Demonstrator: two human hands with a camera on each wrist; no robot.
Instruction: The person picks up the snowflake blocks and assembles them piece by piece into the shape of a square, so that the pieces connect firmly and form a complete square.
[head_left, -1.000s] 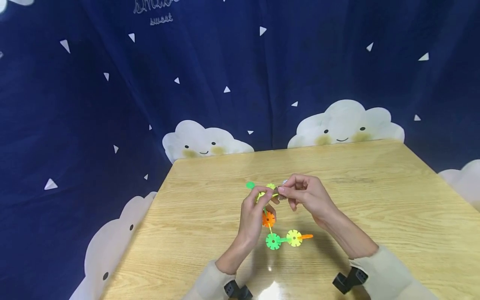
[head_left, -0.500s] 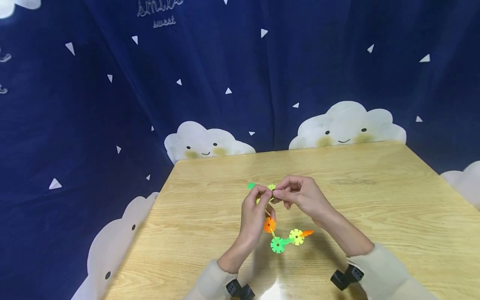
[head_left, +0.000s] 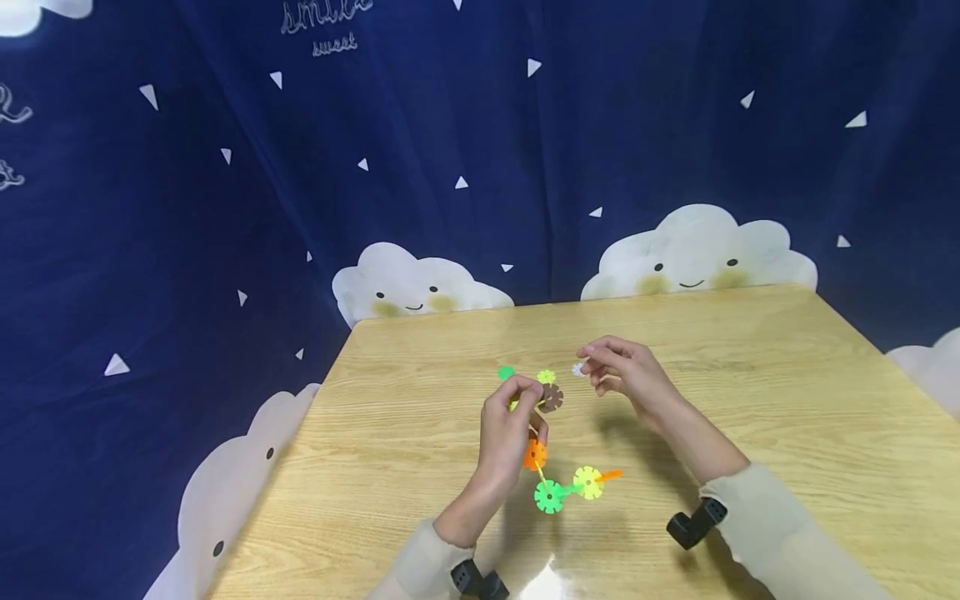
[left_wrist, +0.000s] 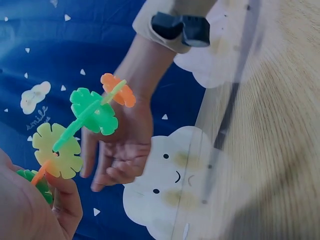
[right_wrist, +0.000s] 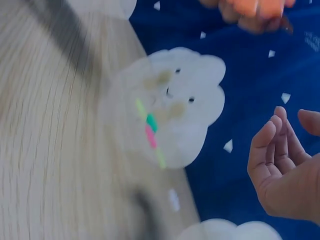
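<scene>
Left hand (head_left: 504, 432) pinching disc chain (head_left: 538, 459), middle links partly hidden

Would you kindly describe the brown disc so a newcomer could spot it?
Above the wooden table, find the left hand holding a chain of notched discs. In the head view, the brown disc shows just right of that hand. It alone is dark; the pieces around it are bright or pale.

"smile" (head_left: 327, 14), "sweet" (head_left: 335, 45) on blue curtain (head_left: 420, 108)
</scene>
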